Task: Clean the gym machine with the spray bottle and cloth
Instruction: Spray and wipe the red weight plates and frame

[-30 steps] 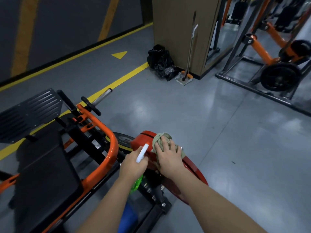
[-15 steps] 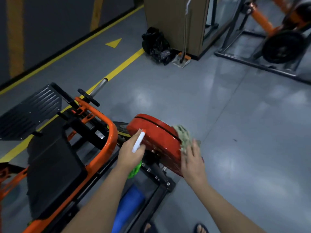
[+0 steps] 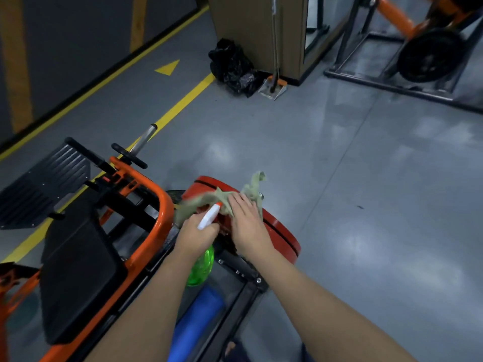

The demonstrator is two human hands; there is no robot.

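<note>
Hidden: the left grip (image 3: 194, 236) covers the neck of the bottle (image 3: 201, 266); only the white nozzle with its orange tip and the green see-through body below the fist show.
Blurred: the left end of the cloth (image 3: 252, 190) smears into a streak, so its edge there cannot be made out.
Cut off: a second machine (image 3: 428, 56) at upper right runs out of the frame; a toe shows at the bottom edge.
Left grip: clenched round the bottle, nozzle pointing up and right toward the cloth.
Right grip (image 3: 248, 226): released, fingers flat and spread, pressing the cloth onto the plate (image 3: 281, 232).
Cloth: pale green, crumpled, draped over the plate's top, one corner sticking up.
Plate: red disc with a dark groove, centre of the frame, on the machine (image 3: 162, 212).
Machine: orange tube frame, black pad (image 3: 75, 262) at lower left, ribbed footplate (image 3: 44, 178) at far left, blue roller (image 3: 196, 325) at the bottom.
Floor (image 3: 339, 178): grey, glossy, yellow lines at left.
</note>
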